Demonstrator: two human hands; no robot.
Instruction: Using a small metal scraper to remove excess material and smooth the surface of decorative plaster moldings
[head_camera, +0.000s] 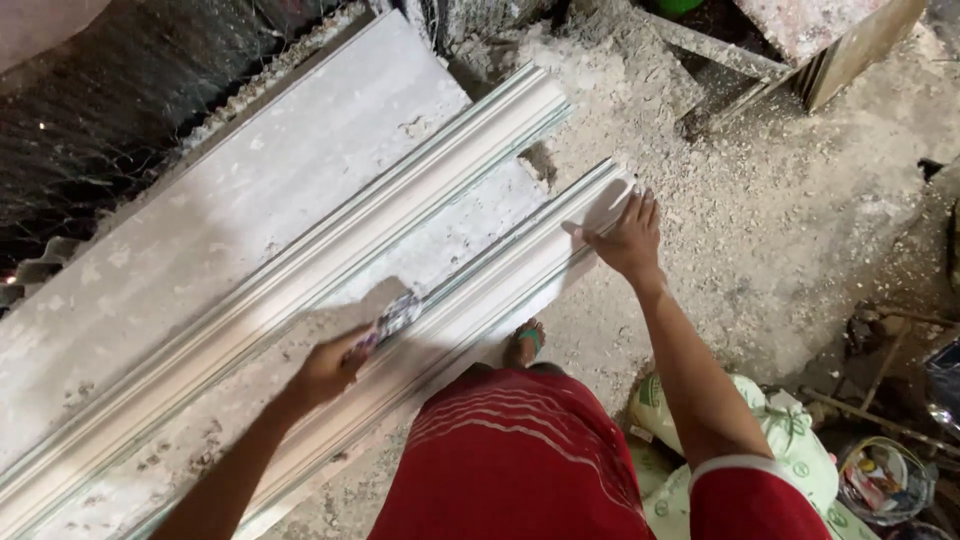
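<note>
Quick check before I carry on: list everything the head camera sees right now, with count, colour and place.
Moulded strips: two, white, long, lying diagonally on the slab; the nearer one is under both hands.
Slab: one, pale grey, flat work surface, left and centre.
Scraper-like tool: one, smeared and dark, in the left hand, on the nearer strip.
Dusty rubble floor: grey-white, right side.
Wooden boards: a few, top right.
Sack: one, white with green print, lower right.
Bucket: one, holding mixed bits, bottom right.
Sandalled foot: one, beside the slab.
Red shirt: bottom centre.
Left hand: grips the tool.
Right hand: fingers pressed on the strip's far end.
</note>
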